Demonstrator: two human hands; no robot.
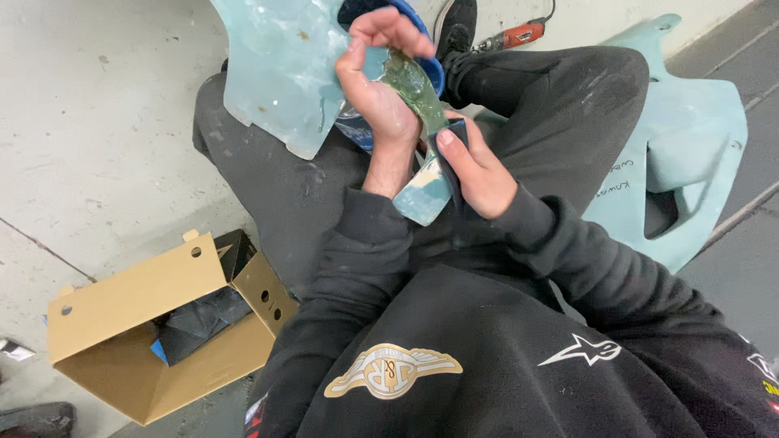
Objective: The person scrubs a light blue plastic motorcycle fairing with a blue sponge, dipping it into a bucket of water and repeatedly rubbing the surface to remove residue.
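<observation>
I sit on the floor with a pale turquoise fairing panel (pixel 280 73) resting over my lap. My left hand (pixel 375 77) grips a narrow tongue of that panel, whose surface is greenish and rough (pixel 412 85) near my fingers. My right hand (pixel 477 166) holds a small dark sanding block (pixel 454 130) pressed against the strip's edge, thumb on top. The strip's lower tip (pixel 423 195) pokes out between both wrists.
An open cardboard box (pixel 154 324) with dark sheets inside lies at the left on the concrete floor. A second turquoise fairing panel (pixel 690 154) lies at the right. A blue tub (pixel 422 40) and an orange power tool (pixel 515 36) sit beyond my knees.
</observation>
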